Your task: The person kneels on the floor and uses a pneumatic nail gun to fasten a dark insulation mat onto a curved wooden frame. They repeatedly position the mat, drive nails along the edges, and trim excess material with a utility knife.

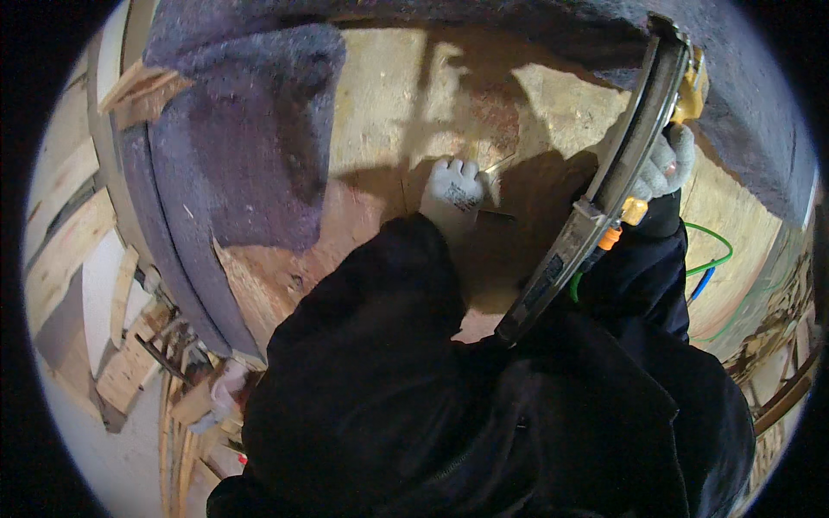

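Note:
My right hand (665,168), in a grey-white glove, is wrapped round the grip of a pneumatic staple gun (615,168) with a long dark metal magazine and yellow body parts. The tool is raised over the right side of the plywood, its magazine slanting from upper right to lower left. An orange fitting (610,238) shows near its grip. My left hand (453,190), gloved in white, rests on the plywood panel (380,112) with its fingers curled in. What those fingers hold, if anything, is hidden. A thin pale sliver (499,167) shows just right of it.
Blue-grey felt fabric (250,138) covers the panel's left part, and more felt (760,129) lies along the far and right edges. A green air hose (721,255) loops at the right. Scrap wood (129,371) is piled at the lower left.

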Tool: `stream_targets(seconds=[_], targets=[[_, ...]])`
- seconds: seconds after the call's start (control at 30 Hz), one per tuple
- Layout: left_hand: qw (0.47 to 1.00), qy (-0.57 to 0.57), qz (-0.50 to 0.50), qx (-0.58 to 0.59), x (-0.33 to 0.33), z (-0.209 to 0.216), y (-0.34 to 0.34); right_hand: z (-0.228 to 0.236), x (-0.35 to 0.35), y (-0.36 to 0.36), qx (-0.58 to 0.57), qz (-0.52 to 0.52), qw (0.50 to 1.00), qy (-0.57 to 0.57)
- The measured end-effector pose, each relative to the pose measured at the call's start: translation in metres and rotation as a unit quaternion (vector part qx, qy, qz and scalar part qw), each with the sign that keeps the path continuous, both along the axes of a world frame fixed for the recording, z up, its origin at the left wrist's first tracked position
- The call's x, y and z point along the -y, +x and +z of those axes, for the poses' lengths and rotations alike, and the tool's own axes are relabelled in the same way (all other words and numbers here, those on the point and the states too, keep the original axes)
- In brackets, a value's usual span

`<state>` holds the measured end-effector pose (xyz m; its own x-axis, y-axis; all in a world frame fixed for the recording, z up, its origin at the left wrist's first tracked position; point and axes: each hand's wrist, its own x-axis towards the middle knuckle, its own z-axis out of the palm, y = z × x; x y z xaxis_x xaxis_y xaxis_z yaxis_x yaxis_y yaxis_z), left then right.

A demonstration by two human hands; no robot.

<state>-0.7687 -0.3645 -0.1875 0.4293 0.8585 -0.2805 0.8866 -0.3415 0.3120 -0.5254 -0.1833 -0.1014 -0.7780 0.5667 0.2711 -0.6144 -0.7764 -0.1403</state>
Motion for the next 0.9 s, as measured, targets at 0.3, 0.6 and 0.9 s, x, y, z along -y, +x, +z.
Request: stream_targets(seconds=[0.3, 0.6, 0.9], targets=[[0.978, -0.019, 0.035, 0.206, 0.031, -0.009, 0.003, -0.003, 0.008, 0.028, 0.090, -0.002, 0.989, -0.120], [0.604, 0.320, 0.729, 0.044, 0.172, -0.002, -0.076, -0.061, -0.074, 0.054, 0.215, 0.241, 0.946, 0.040], [-0.067, 0.148, 0.970, 0.183, 0.625, -0.008, 0.039, -0.005, -0.034, -0.010, 0.177, 0.388, 0.904, 0.024]])
